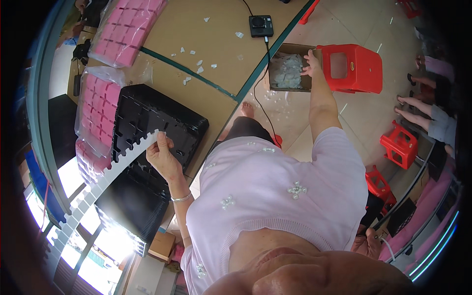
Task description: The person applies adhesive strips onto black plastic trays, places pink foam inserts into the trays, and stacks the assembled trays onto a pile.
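My left hand [163, 156] is closed, with thumb and fingers pinching the end of a long, pale strip with a notched edge [125, 160]. The strip runs down to the lower left, past stacked black plastic trays [162, 115] with slotted compartments. At the upper right, my right arm is stretched out over an open cardboard box [290, 90] beside the table. Its fingers are spread, and my right hand [311, 65] holds nothing that I can see. Inside the box lies a heap of small whitish scraps [286, 70].
Plastic-wrapped pink slotted pieces [123, 32] lie along the table's left side. White scraps [199, 63] and a small black device [260, 25] with a cable rest on the brown tabletop [196, 29]. A red stool [361, 69] adjoins the box. Other people sit at the right.
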### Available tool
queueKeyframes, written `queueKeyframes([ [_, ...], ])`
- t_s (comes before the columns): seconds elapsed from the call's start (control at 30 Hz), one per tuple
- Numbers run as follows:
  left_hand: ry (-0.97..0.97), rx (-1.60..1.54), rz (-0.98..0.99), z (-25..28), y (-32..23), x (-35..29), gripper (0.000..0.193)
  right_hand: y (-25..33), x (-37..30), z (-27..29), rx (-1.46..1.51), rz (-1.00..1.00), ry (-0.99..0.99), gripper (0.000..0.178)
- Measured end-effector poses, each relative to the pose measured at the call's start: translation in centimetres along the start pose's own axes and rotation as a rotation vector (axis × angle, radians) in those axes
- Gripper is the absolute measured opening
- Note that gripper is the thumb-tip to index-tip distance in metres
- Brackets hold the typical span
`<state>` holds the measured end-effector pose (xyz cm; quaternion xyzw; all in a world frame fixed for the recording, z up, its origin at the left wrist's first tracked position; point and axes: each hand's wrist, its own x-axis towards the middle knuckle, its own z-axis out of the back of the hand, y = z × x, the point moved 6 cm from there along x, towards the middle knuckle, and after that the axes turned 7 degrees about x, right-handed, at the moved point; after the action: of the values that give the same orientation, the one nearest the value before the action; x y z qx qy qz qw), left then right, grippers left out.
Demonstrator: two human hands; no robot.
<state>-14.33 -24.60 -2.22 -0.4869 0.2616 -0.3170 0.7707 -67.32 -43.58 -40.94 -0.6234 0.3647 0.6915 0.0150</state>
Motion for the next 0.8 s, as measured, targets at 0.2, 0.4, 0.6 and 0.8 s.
queueKeyframes([
  [0.2, 0.104, -0.111, 0.011, 0.5, 0.9, 1.4, 0.013, 3.0, 2.4, 0.3, -0.865, 0.642, -0.021, 0.104],
  [0.4, 0.294, -0.253, -0.064, -0.1, 0.0, 1.4, 0.019, 6.7, -7.3, 1.8, -1.062, 1.121, -0.566, 0.024],
  [0.6, 0.529, -0.272, -0.181, 0.0, 2.7, 0.5, 0.029, -0.5, -22.2, -18.9, -0.628, 0.708, 0.577, 0.021],
  [0.8, 0.613, 0.018, -0.232, 5.9, 3.9, -0.4, 0.042, -9.3, -43.4, -39.3, -0.709, 0.712, 1.188, 0.014],
])
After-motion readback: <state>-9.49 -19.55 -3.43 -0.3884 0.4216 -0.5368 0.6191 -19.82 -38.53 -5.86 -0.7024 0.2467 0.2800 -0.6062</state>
